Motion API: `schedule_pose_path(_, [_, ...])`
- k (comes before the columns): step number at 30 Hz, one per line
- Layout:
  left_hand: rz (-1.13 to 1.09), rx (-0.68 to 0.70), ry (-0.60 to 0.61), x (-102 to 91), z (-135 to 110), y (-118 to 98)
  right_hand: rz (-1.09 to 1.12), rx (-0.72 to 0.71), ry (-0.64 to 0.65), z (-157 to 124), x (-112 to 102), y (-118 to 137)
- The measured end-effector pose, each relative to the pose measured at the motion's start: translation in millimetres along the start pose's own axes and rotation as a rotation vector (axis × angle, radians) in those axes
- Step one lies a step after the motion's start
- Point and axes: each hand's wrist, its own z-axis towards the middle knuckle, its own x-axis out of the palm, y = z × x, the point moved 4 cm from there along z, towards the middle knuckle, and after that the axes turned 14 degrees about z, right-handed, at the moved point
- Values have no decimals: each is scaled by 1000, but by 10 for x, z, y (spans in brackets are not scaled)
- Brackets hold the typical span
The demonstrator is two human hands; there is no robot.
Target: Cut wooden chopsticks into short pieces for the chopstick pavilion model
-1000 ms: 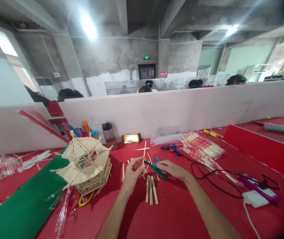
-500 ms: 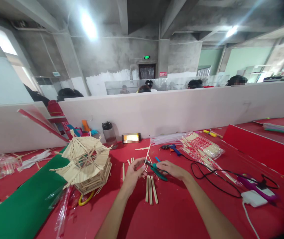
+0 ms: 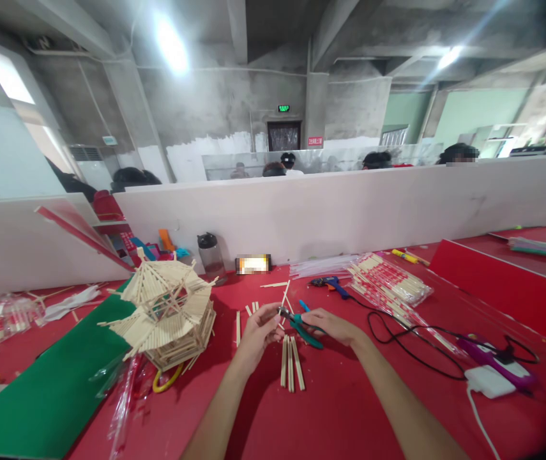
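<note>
My left hand [image 3: 262, 331] is closed around a thin wooden stick [image 3: 285, 294], which slants upward from the fingers. My right hand [image 3: 331, 324] grips green-handled pliers [image 3: 305, 331], whose jaws meet the stick beside my left fingertips. Whether the jaws are fully closed is too small to tell. Several short wooden sticks [image 3: 292, 364] lie side by side just below the hands. A few more sticks [image 3: 238, 327] rest to the left of my left hand. Further left stands a tiered pavilion model [image 3: 167, 313] built of wooden sticks.
A glue gun [image 3: 333, 286] with a black cable and bagged sticks [image 3: 390, 281] lie at the right. A purple power strip [image 3: 500, 364] holds a white plug. Behind are a bottle [image 3: 210, 255] and a white partition [image 3: 325, 211]. A green board [image 3: 57, 377] lies left.
The view shifts very slightly. Both hands, the stick and the pliers keep nearly the same positions, with no clear change in grip.
</note>
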Motion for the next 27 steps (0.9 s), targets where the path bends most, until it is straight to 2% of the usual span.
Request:
schedule_pose_path(8, [-41,-16,36,15,-6,29,12,-10,2,-2,-19,0])
schedule_pose_path(27, [-28,-38,-16,21,3,44,-15,24,13,-33,9,30])
